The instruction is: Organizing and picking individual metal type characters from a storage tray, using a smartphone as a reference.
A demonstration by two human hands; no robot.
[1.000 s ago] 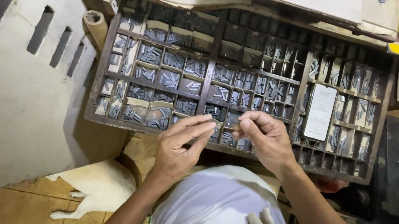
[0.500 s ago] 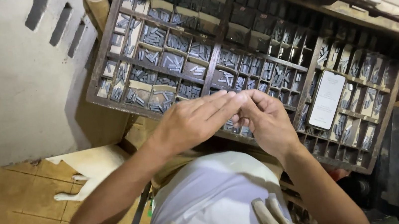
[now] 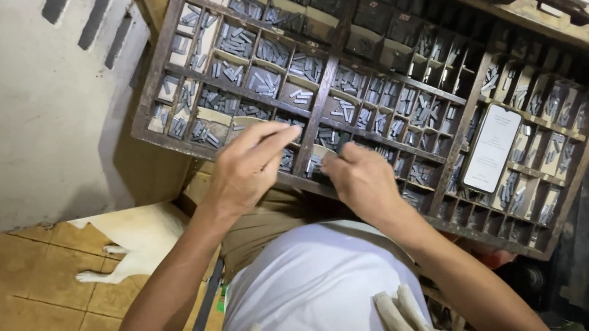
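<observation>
Type case (image 3: 343, 71), dark wood, tilted before me | compartments hold small grey metal sorts (image 3: 266, 80) | white rounded card (image 3: 492, 148) lies at right | left hand (image 3: 247, 167) grip loose, fingers extended over front row | right hand (image 3: 359, 180) grip pinched into compartment, contents hidden.

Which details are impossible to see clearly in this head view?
- Right hand: fingertips curl under, so any held piece is hidden.
- Small grey metal type pieces: faces too small to read.
- Dark wooden compartment tray: top cut off by the edge.
- White animal: mostly hidden behind the left forearm.
</observation>
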